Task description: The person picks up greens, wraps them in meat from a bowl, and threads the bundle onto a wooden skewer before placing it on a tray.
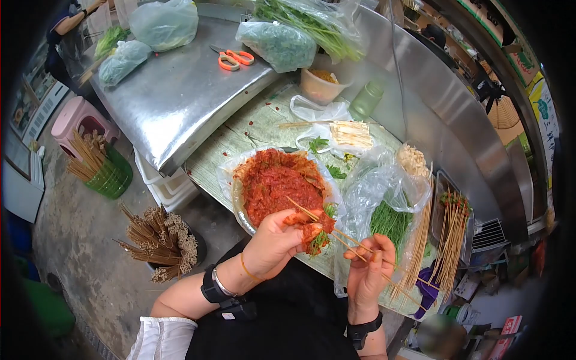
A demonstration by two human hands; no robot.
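My left hand (275,241) pinches a red, sauce-coated piece wrapped around green herbs (320,235), just over the near edge of the bowl of red meat mix (279,183). Two thin wooden skewers (354,242) pass through or alongside this bundle; the exact contact is hidden by the fingers. Farther right, my right hand (371,270) holds the skewers with its fingers closed round them. Beside it lies a plastic bag (373,174) with long green herbs (390,223). Bare skewers (419,243) lie right of the bag, near a tray of filled skewers (454,207).
Orange-handled scissors (235,59) and bagged greens (277,45) lie on the metal counter (192,78). White enoki-like strips (351,134), a tub (323,85) and a green jar (366,100) stand behind. Skewer bundles (161,237) stand on the left floor; a person's arm (75,19) shows upper left.
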